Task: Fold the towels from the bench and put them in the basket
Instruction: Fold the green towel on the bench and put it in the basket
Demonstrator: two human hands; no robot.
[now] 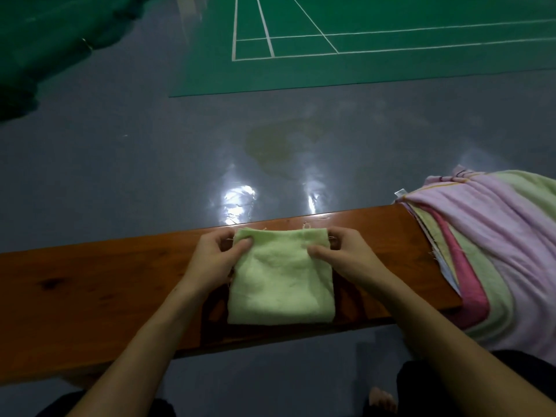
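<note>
— Where's she got to with that one?

— Mid-fold, I'd say. The green towel (281, 278) lies flat on the table (105, 284), already down to a small, nearly square packet. The left hand (212, 260) pinches its far left corner, thumb on top and fingers (210, 239) curled under the edge. The right hand (349, 257) does the same at the far right corner, thumb pressed on the cloth.

— So both are clamped on it?

— Both, at the far edge, just by the table's far side. The near edge lies free, close to the table's near side.

— Which way does it run?

— It's close to square, so there's hardly a long axis. If anything it's a touch longer from near to far, pointing away from the person across the table. The top edge sits slightly skewed, the right corner a bit farther off than the left.

— What comes next, you reckon?

— Either one more fold, bringing that far edge toward the body to meet the near one, or lifting it off for the basket. I can't see a basket anywhere from here, so it must be out of sight. The corners need to stay matched, since there are loose threads at the far edge.

— And the rest?

— A pile of towels (481, 245), pink and pale green, is draped over the right end of the table, well apart from the hands. Those look unfolded.
</note>
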